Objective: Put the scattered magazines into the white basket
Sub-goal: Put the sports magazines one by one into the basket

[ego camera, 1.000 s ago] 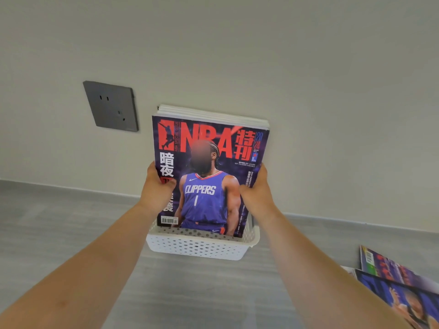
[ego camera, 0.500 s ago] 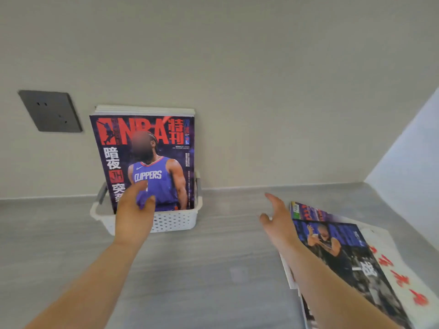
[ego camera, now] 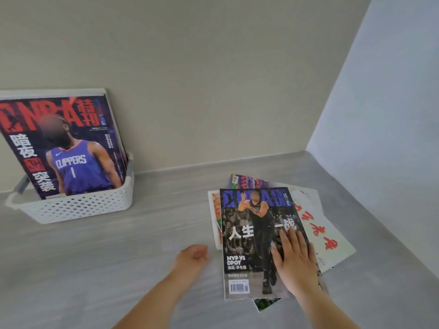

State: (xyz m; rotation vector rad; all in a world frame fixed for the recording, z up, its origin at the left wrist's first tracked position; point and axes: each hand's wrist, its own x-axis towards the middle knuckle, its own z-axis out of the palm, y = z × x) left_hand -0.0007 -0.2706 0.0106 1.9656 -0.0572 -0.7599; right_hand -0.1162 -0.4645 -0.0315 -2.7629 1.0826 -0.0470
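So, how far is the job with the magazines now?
Done: several magazines stand in the basket, the Clippers cover in front. In hand: the right hand rests flat on the top magazine of the pile; the left hand, curled, holds nothing beside it. Left: the whole pile on the counter, at least four by their visible edges.

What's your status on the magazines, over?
Right hand flat on top magazine of loose pile. Left hand curled, empty, beside it. White basket holds standing magazines. Nothing between them.
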